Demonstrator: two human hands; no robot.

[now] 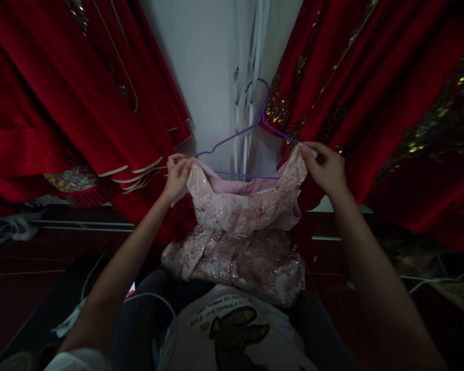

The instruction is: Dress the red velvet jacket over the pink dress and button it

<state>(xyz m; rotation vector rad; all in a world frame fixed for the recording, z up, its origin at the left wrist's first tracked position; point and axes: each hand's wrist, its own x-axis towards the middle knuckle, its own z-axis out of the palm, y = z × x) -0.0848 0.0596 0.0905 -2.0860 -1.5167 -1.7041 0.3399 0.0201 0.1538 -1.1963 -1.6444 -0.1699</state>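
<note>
A pale pink brocade dress [239, 211] with a shiny raised pattern hangs by its shoulders between my two hands, its skirt lying across my lap. Inside its neckline sits a purple hanger [232, 137], hook pointing away from me. My left hand [178, 175] pinches the left shoulder of the dress near one end of the hanger. At the other end, my right hand [327, 167] grips the right shoulder between thumb and fingers. The hanger's tips are hidden by cloth and fingers.
Red garments with gold sequin trim hang on the left [81, 93] and on the right [371, 93]. Between them is a pale wall [193, 62] with white cords [251, 67] running down. A white cable [150, 296] crosses by my left leg. The scene is dim.
</note>
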